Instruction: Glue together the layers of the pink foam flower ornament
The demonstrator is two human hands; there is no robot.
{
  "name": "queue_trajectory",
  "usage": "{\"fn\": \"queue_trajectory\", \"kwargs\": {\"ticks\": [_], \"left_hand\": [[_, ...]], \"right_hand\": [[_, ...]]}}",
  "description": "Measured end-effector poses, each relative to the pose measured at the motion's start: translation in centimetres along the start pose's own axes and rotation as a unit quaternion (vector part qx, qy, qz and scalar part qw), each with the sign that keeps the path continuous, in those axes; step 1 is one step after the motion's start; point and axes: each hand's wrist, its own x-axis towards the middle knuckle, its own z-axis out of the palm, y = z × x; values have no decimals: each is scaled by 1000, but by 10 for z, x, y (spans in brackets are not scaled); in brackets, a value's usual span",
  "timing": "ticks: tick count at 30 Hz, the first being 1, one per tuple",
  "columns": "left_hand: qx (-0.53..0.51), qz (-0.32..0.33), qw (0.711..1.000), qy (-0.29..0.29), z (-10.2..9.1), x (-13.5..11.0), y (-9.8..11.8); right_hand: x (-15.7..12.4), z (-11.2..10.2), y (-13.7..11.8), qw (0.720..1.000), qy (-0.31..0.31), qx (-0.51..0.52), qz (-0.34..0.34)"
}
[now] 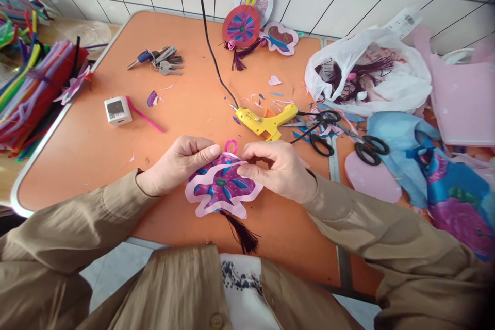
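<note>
Between my hands is a flower-shaped fabric ornament (pixel 221 193), purple and blue with a pale pink scalloped border. A pink loop (pixel 231 146) stands up at its top and a dark tassel (pixel 243 234) hangs from its lower edge. My left hand (pixel 181 162) pinches the upper left edge with thumb and fingers. On the other side, my right hand (pixel 276 167) grips the border at the upper right. Just beyond the ornament lies a yellow glue gun (pixel 266 121), its nozzle pointing left. Scissors (pixel 323 139) with black handles rest to its right.
Finished-looking ornaments (pixel 242 27) lie by the tiled wall. A white plastic bag (pixel 371 72) holds dark tassels. Keys (pixel 160 59), a white charger (pixel 117 111) and a pink stick (pixel 146 115) are at left. Colourful pipe cleaners (pixel 34 87) fill the far left; blue fabric (pixel 402 134) lies right.
</note>
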Motion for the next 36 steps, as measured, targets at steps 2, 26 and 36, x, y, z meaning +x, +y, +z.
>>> {"fn": "queue_trajectory", "kwargs": {"ticks": [2, 26, 36], "left_hand": [[8, -4, 1000, -3, 0, 0, 0], [-44, -37, 998, 23, 1, 0, -7], [38, -37, 998, 15, -6, 2, -4]], "right_hand": [[0, 0, 1, 999, -17, 32, 26], [1, 3, 4, 996, 39, -84, 13], [6, -7, 6, 995, 53, 42, 69]]}}
